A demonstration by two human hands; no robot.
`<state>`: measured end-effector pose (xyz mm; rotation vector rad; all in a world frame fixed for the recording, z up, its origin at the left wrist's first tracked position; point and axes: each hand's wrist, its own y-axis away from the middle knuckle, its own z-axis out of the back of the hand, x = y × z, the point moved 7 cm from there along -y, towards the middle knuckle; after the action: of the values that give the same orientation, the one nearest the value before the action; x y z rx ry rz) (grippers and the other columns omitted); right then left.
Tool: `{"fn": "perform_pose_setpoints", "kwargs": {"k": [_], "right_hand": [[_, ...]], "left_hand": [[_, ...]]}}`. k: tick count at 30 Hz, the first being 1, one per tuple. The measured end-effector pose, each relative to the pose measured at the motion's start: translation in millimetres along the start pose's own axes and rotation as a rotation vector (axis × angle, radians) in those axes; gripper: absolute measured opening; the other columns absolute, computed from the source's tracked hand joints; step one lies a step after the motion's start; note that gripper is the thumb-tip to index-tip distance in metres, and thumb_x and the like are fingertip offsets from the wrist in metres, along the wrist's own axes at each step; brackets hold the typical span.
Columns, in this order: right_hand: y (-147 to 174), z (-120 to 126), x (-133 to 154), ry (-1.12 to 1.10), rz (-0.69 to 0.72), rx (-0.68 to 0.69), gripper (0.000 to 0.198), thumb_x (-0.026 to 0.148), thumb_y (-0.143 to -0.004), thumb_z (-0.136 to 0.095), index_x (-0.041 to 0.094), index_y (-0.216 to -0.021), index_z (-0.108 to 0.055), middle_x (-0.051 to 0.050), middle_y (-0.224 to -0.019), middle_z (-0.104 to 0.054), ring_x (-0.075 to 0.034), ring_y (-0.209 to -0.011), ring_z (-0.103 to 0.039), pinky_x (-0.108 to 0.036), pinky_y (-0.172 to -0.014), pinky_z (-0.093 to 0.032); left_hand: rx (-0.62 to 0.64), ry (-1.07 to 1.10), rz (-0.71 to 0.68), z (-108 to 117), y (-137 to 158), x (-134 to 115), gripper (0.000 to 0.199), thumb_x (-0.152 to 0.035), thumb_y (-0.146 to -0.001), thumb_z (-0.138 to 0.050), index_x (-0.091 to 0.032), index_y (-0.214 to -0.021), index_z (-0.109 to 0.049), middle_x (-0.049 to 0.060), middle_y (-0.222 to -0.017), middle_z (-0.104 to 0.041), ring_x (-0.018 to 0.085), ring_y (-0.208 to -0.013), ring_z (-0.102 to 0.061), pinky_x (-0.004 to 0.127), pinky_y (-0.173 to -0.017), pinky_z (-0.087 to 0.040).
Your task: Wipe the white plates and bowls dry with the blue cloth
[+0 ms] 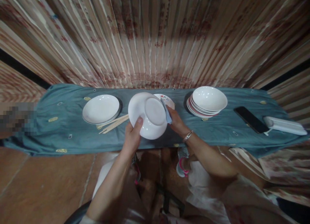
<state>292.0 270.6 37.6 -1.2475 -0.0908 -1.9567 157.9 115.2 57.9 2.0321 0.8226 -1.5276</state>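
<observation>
A white bowl (151, 127) is held up over the middle of the table, tilted so that its underside and foot ring face me. My left hand (134, 133) grips its lower left rim, thumb pressed on the outside. At the right rim, my right hand (174, 119) is closed on a light blue cloth (168, 114) that lies against the bowl. The fingers of both hands are partly hidden behind the bowl. Behind it shows part of a white plate (167, 98) with a red and blue flower pattern.
White plates (101, 108) are stacked on the left, with several wooden chopsticks (113, 124) beside them. Stacked bowls (209, 98) stand on the right, near a black phone (251, 119) and a white device (285, 125). A green cloth (79, 140) covers the narrow table; a curtain (155, 40) hangs behind.
</observation>
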Motion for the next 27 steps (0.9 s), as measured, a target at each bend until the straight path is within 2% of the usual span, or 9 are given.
{"fn": "perform_pose_setpoints", "kwargs": {"k": [3, 6, 8, 10, 14, 19, 23, 25, 27], "right_hand": [[7, -15, -5, -0.239, -0.233, -0.051, 0.052, 0.052, -0.093, -0.039, 0.014, -0.123, -0.058, -0.014, -0.114, -0.070, -0.026, -0.109, -0.063, -0.042, -0.097, -0.049], [13, -35, -5, -0.427, -0.437, -0.023, 0.058, 0.057, -0.095, -0.024, 0.015, -0.114, -0.060, -0.012, -0.094, -0.073, -0.023, -0.086, -0.069, -0.037, -0.074, -0.058], [19, -49, -7, -0.621, -0.621, 0.007, 0.057, 0.059, -0.094, -0.026, 0.017, -0.109, -0.060, -0.008, -0.084, -0.072, -0.021, -0.074, -0.068, -0.033, -0.063, -0.058], [24, -58, -3, -0.752, -0.715, 0.023, 0.054, 0.062, -0.092, -0.031, 0.019, -0.106, -0.061, -0.005, -0.077, -0.071, -0.019, -0.069, -0.067, -0.030, -0.059, -0.057], [32, -64, 13, -0.810, -0.726, 0.122, 0.055, 0.066, -0.089, -0.037, 0.020, -0.098, -0.064, -0.002, -0.065, -0.067, -0.017, -0.060, -0.064, -0.027, -0.053, -0.054], [35, -57, 31, -0.646, -0.627, 0.311, 0.051, 0.069, -0.079, -0.054, 0.019, -0.080, -0.065, 0.000, -0.056, -0.062, -0.013, -0.046, -0.054, -0.024, -0.042, -0.046], [25, -35, 33, -0.538, -0.529, 0.261, 0.050, 0.068, -0.070, -0.064, 0.018, -0.065, -0.061, 0.003, -0.050, -0.056, -0.011, -0.044, -0.049, -0.022, -0.040, -0.038], [20, -21, 31, -0.515, -0.503, 0.201, 0.051, 0.068, -0.070, -0.063, 0.018, -0.065, -0.062, 0.002, -0.053, -0.058, -0.010, -0.046, -0.049, -0.022, -0.042, -0.036], [15, -8, 32, -0.513, -0.465, 0.134, 0.052, 0.069, -0.072, -0.059, 0.018, -0.069, -0.063, 0.001, -0.056, -0.060, -0.011, -0.049, -0.050, -0.023, -0.046, -0.038]], "left_hand": [[-0.023, -0.010, -0.029, 2, -3, 0, 0.051, -0.058, -0.068, -0.071, -0.014, -0.094, -0.071, 0.008, -0.083, -0.073, 0.026, -0.088, -0.068, 0.033, -0.075, -0.054], [-0.037, -0.021, -0.067, 4, -5, 0, 0.046, -0.054, -0.069, -0.072, -0.014, -0.092, -0.071, 0.008, -0.085, -0.074, 0.026, -0.091, -0.068, 0.033, -0.078, -0.053], [-0.049, -0.043, -0.090, 6, -6, -1, 0.044, -0.053, -0.070, -0.072, -0.014, -0.092, -0.071, 0.008, -0.085, -0.074, 0.027, -0.093, -0.067, 0.033, -0.079, -0.053], [-0.052, -0.095, -0.116, 7, -7, -3, 0.044, -0.052, -0.071, -0.071, -0.014, -0.091, -0.071, 0.008, -0.086, -0.074, 0.027, -0.093, -0.067, 0.034, -0.080, -0.053], [-0.011, -0.271, -0.171, 7, -10, -9, 0.043, -0.052, -0.074, -0.068, -0.014, -0.092, -0.071, 0.008, -0.089, -0.074, 0.026, -0.091, -0.066, 0.033, -0.080, -0.051], [0.034, -0.398, -0.218, -1, -11, -15, 0.037, -0.050, -0.075, -0.067, -0.015, -0.088, -0.070, 0.007, -0.083, -0.073, 0.024, -0.082, -0.065, 0.032, -0.075, -0.050], [0.135, -0.461, -0.273, -17, -10, -13, 0.029, -0.046, -0.077, -0.067, -0.017, -0.078, -0.069, 0.005, -0.072, -0.070, 0.022, -0.071, -0.065, 0.032, -0.072, -0.051], [0.225, -0.516, -0.343, -27, -9, -10, 0.026, -0.042, -0.083, -0.061, -0.018, -0.085, -0.070, 0.008, -0.080, -0.072, 0.025, -0.079, -0.068, 0.035, -0.078, -0.053], [0.296, -0.602, -0.432, -34, -8, -6, 0.029, -0.040, -0.088, -0.055, -0.018, -0.102, -0.069, 0.011, -0.094, -0.073, 0.027, -0.097, -0.068, 0.038, -0.088, -0.053]]}}
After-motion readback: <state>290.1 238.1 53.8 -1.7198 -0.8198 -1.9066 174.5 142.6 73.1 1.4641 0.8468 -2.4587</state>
